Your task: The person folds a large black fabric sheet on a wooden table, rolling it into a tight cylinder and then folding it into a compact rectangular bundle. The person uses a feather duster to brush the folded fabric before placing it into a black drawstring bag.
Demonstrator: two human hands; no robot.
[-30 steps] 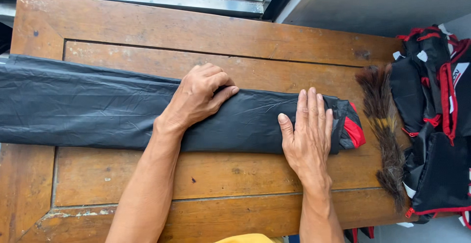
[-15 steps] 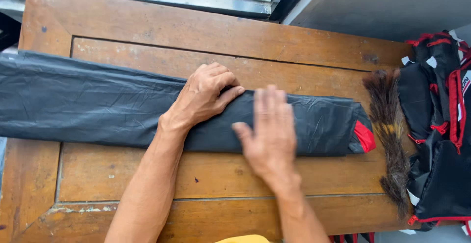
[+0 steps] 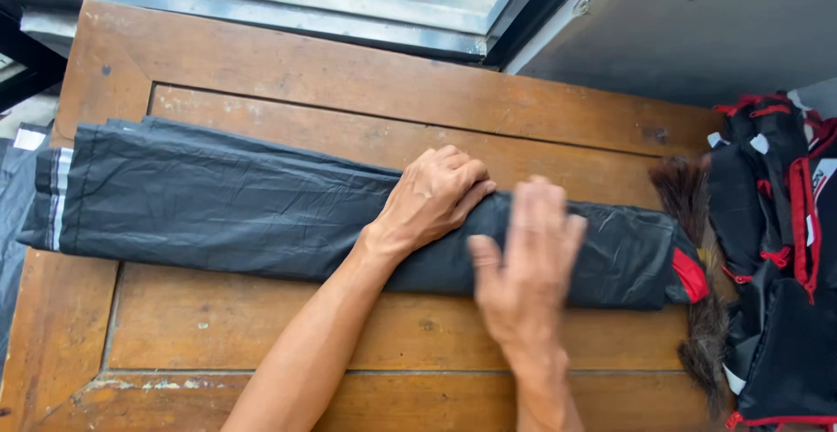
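A long folded black garment [image 3: 227, 214] is lying across the wooden worktop [image 3: 349, 74], its left end running out of view. The left hand [image 3: 433, 198] is pressing on its middle, fingers together. The right hand [image 3: 526, 262], just right of it, is blurring; fingers apparently spread. A feather duster [image 3: 689, 197] is lying partly hidden beneath the garment's right end.

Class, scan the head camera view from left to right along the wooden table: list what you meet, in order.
Striped end of the folded black garment → left hand pressing on it → blurred right hand → garment's red tip → dark feather duster → pile of black-and-red garments.
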